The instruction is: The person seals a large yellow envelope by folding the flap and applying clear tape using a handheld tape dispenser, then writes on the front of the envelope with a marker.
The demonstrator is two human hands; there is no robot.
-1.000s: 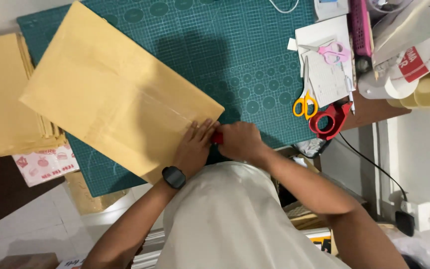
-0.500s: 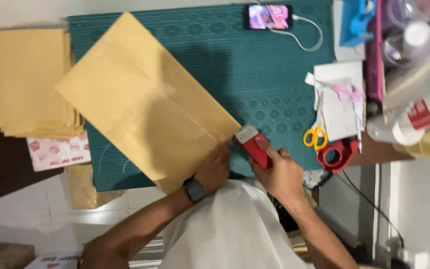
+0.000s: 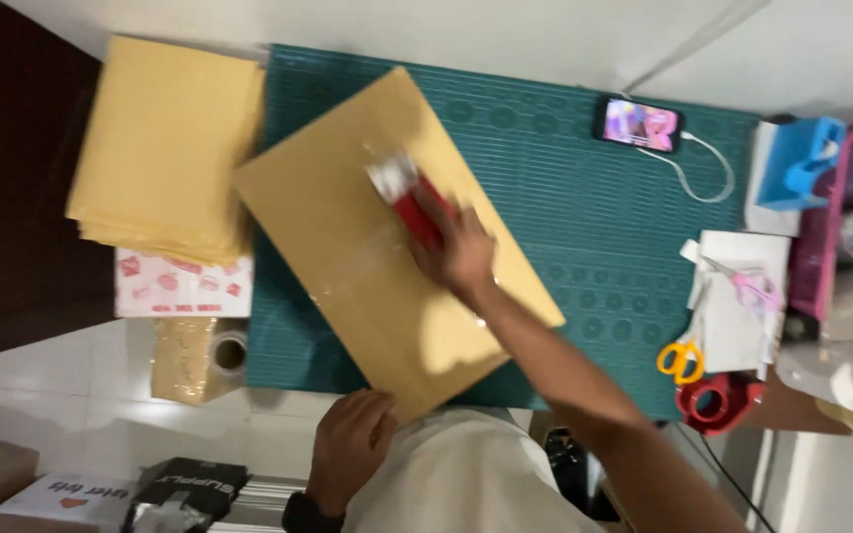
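Head view looks straight down on my work: the big brown envelope [image 3: 348, 247] lies flat on the green cutting mat [image 3: 584, 197], and its long axis runs on a slant from the far left down to the near right. My right hand [image 3: 456, 247] is stretched out over the middle of it, closed around a red tape dispenser [image 3: 409, 202] whose pale head points up and away from me, along that slant. My left hand [image 3: 352, 444] is back near my body, fingers loosely curled and resting on the envelope's near corner, holding nothing. So the right hand is the farther out; the left only pins the near end.
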